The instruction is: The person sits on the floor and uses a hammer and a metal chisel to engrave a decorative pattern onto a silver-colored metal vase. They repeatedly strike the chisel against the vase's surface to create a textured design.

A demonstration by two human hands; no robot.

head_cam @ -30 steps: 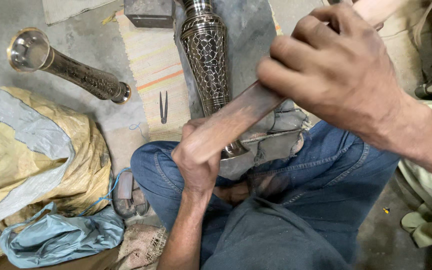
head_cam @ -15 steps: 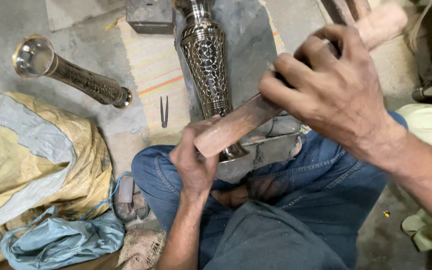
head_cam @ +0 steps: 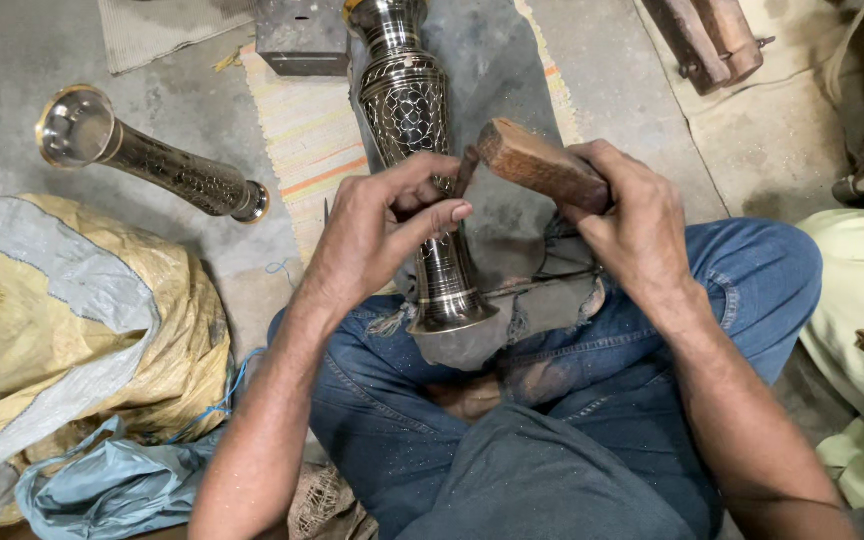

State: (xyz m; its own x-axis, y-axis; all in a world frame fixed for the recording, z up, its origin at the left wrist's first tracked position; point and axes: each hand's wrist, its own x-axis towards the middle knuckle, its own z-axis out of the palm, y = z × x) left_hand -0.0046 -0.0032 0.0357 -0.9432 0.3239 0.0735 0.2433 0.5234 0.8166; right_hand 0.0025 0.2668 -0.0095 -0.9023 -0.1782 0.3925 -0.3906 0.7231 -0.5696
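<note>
Head view: my left hand (head_cam: 382,235) pinched small chisel (head_cam: 466,170) against engraved vase (head_cam: 420,170); right hand (head_cam: 632,225) clenched wooden mallet (head_cam: 537,165), just beside chisel's top.

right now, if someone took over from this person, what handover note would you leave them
Left hand: fingers pinch a thin dark punch, its tip against the engraved metal vase.
Right hand: gripping a wooden mallet, head right at the top of the punch.
Vase lies along the floor, its foot resting on grey cloth over the lap.
Done: lattice pattern covers the body of the vase.
Left: cannot tell how much engraving remains on the neck under the hand.
A second, similar vase lies to the left, untouched.
</note>
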